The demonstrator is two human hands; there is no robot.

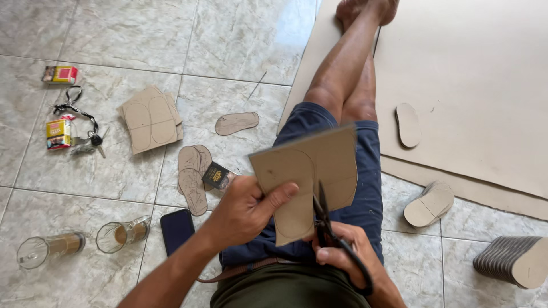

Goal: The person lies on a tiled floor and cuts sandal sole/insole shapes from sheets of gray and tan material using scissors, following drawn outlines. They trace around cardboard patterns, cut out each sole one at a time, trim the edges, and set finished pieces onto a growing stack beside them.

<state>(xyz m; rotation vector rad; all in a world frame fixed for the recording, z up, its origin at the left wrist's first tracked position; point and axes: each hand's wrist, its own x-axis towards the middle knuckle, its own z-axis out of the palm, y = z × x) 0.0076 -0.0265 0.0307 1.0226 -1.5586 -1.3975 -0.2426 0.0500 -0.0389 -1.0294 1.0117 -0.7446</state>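
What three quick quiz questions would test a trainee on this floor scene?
1. Which hand holds the scissors?
2. True or false: the cardboard lies flat on the floor.
3. How many glasses stand beside the phone?

Key: 1. The right hand. 2. False; the left hand holds it up, thumb on its face. 3. Two.
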